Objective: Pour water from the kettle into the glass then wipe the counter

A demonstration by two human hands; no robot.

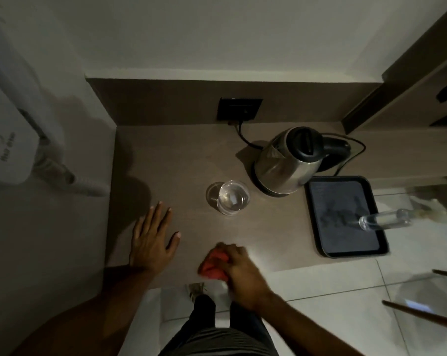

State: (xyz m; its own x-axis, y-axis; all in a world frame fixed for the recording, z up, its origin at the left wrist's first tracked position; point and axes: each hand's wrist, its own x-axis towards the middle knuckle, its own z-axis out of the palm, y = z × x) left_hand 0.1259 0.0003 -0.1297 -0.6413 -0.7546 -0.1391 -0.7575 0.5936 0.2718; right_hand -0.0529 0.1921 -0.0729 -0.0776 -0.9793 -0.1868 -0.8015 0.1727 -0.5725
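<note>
A steel kettle (286,163) with a black lid and handle stands upright on its base at the back right of the wooden counter (181,160). A clear glass (229,197) holding water sits just left of and in front of it. My right hand (239,268) is closed on a crumpled red cloth (213,264), pressed to the counter near its front edge. My left hand (152,240) lies flat on the counter to the left, fingers spread, holding nothing.
A black tray (345,217) lies at the counter's right end with a clear plastic bottle (385,219) on its right side. The kettle cord runs to a dark wall socket (240,109). A white appliance (9,140) hangs on the left wall. Tiled floor lies below.
</note>
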